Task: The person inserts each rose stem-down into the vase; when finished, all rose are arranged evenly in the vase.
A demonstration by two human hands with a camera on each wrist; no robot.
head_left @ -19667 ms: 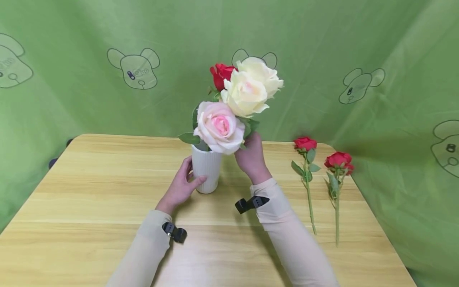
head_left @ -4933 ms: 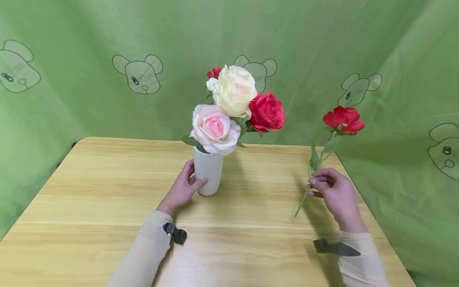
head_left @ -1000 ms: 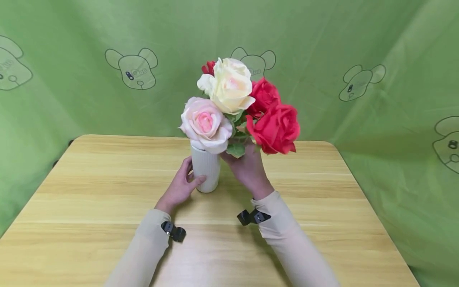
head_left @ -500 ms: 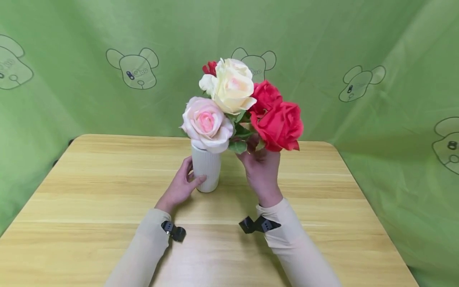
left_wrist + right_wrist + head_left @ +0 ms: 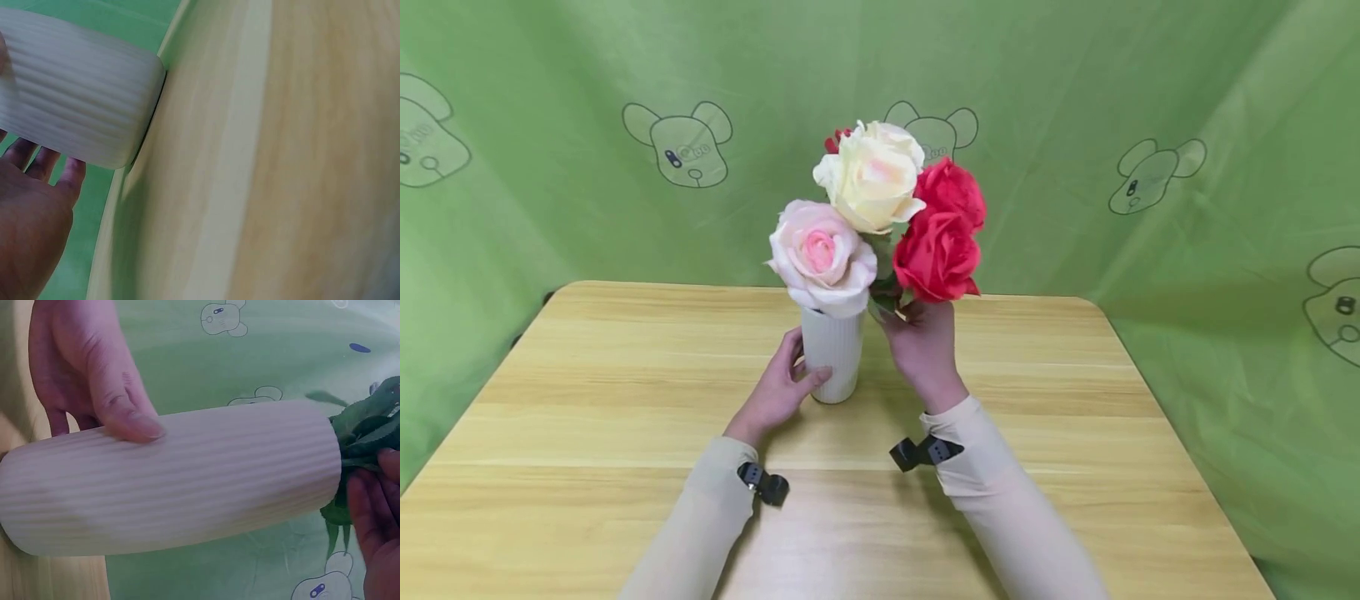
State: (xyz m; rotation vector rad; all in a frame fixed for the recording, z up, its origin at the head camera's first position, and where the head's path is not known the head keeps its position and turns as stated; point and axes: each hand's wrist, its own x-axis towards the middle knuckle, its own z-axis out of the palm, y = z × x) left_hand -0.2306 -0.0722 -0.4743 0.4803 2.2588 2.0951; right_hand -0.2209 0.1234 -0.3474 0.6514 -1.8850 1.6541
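Observation:
A white ribbed vase stands on the wooden table. It holds a pink rose, a cream rose, a red rose and a small red bud behind them. My left hand grips the vase's side, thumb in front; the wrist views show the vase and that thumb. My right hand is just right of the vase mouth and holds another red rose by its stem and leaves, fingers curled under them.
A green cloth printed with bear heads hangs behind and to the right of the table. The table's far edge runs just behind the vase. Black clips sit on both sleeves.
My right hand has moved left and a little down, bringing the front red rose in against the bunch at the vase mouth. The left hand and the vase have stayed put.

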